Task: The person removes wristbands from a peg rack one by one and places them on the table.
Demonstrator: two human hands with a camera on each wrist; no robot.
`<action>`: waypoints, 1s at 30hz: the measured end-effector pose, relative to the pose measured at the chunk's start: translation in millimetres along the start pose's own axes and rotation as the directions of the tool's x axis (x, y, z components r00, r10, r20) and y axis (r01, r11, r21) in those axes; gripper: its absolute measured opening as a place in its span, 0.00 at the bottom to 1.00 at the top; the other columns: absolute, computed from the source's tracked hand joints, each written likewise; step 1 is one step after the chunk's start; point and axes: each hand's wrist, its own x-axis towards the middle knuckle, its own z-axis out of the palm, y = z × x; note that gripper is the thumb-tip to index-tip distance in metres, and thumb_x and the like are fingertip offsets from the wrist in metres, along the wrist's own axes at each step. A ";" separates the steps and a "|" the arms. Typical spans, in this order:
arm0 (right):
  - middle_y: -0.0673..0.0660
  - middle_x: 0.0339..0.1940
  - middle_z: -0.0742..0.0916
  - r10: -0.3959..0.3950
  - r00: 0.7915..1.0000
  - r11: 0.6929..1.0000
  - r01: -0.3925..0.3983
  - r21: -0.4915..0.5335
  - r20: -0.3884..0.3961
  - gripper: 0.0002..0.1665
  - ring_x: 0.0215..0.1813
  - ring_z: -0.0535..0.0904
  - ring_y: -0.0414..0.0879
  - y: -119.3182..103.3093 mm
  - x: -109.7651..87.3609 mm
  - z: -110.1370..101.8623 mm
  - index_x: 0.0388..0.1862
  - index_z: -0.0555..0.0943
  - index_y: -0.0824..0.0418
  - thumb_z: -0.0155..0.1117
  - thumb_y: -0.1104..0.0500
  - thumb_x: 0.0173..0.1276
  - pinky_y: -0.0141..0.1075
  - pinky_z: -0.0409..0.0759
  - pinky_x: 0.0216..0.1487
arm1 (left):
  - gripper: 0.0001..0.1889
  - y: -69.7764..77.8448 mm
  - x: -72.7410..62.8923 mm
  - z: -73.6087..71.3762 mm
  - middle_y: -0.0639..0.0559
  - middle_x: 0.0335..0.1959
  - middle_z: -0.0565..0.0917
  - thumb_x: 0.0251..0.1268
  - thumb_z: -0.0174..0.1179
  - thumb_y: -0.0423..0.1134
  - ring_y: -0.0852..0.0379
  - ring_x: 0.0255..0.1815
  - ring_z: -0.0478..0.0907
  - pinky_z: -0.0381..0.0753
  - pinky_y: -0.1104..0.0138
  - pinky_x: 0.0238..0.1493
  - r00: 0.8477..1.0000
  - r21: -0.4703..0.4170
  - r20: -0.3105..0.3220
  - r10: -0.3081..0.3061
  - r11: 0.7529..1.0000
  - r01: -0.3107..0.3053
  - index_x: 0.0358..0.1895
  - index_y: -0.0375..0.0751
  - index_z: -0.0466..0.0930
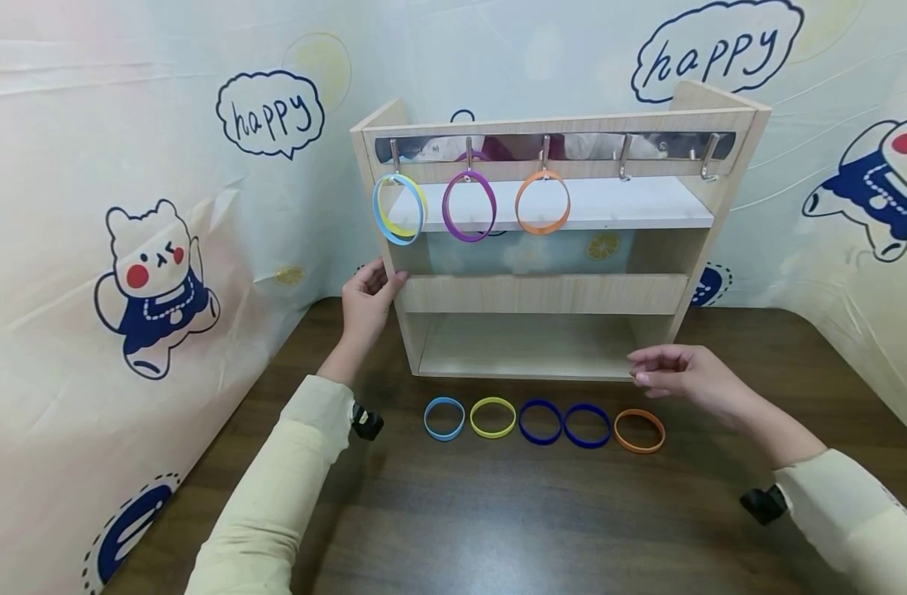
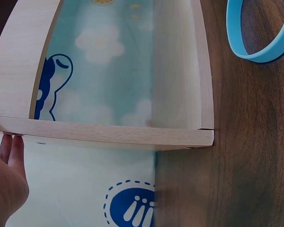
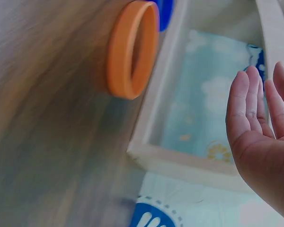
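My left hand (image 1: 368, 299) touches the left side panel of a wooden shelf unit (image 1: 546, 293); in the left wrist view its fingers (image 2: 16, 153) lie fairly straight against the panel's outer face. My right hand (image 1: 680, 372) hovers by the unit's lower right corner, its fingers relaxed around nothing. Light blue (image 1: 379, 216) and yellow (image 1: 423, 202) wristbands share the leftmost hook. A purple wristband (image 1: 445, 207) hangs from the second hook, an orange one (image 1: 542, 229) from the third. Before the unit lies a row: light blue (image 1: 444, 437), yellow (image 1: 493, 435), two dark blue (image 1: 540, 441) and orange (image 1: 640, 449) wristbands.
Two more hooks (image 1: 624, 159) are on the metal strip's right part. The unit stands at the back of a brown wooden table (image 1: 453, 521), close to a printed cloth backdrop (image 1: 274, 198). A black wrist camera (image 1: 763, 504) sits at my right cuff.
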 end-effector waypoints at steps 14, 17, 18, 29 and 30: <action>0.51 0.44 0.88 -0.156 0.978 0.973 0.176 0.150 -0.136 0.15 0.45 0.84 0.43 -41.7 12.8 18.1 0.52 0.81 0.61 0.66 0.65 0.67 0.37 0.82 0.43 | 0.18 -0.2 -0.1 -0.2 0.40 0.49 0.83 0.65 0.63 0.33 0.57 0.46 0.80 0.78 0.69 0.46 1.000 0.001 0.004 0.002 1.000 -0.002 0.56 0.29 0.78; 0.52 0.45 0.87 -0.191 0.969 0.954 0.221 0.203 -0.158 0.17 0.46 0.84 0.44 -52.0 16.4 22.1 0.54 0.80 0.66 0.66 0.66 0.67 0.36 0.82 0.43 | 0.19 0.3 0.0 -0.3 0.40 0.50 0.83 0.65 0.63 0.33 0.57 0.46 0.80 0.78 0.69 0.46 1.000 0.002 0.008 -0.004 1.000 0.003 0.56 0.28 0.78; 0.53 0.45 0.87 -0.201 0.965 0.947 0.235 0.218 -0.167 0.18 0.46 0.84 0.44 -55.9 17.8 23.6 0.55 0.79 0.68 0.66 0.66 0.66 0.36 0.82 0.43 | 0.19 0.8 0.1 -0.1 0.40 0.50 0.83 0.65 0.63 0.33 0.56 0.47 0.80 0.78 0.69 0.46 1.000 0.001 0.008 -0.006 1.000 0.006 0.57 0.28 0.77; 0.61 0.52 0.85 -0.218 0.945 0.921 0.282 0.270 -0.244 0.23 0.50 0.83 0.47 -96.7 33.4 38.4 0.59 0.76 0.68 0.66 0.64 0.66 0.37 0.81 0.47 | 0.20 -31.7 9.4 -1.4 0.43 0.51 0.83 0.64 0.65 0.39 0.55 0.48 0.80 0.78 0.67 0.48 1.000 -0.011 -0.026 0.000 1.000 0.000 0.57 0.35 0.79; 0.61 0.52 0.84 -0.219 0.943 0.918 0.285 0.274 -0.249 0.23 0.50 0.83 0.47 -99.7 34.3 39.4 0.59 0.76 0.67 0.66 0.63 0.66 0.37 0.81 0.47 | 0.20 -32.2 9.1 -1.6 0.44 0.51 0.83 0.64 0.65 0.39 0.55 0.48 0.80 0.78 0.67 0.48 1.000 -0.012 -0.026 -0.004 1.000 0.004 0.57 0.36 0.79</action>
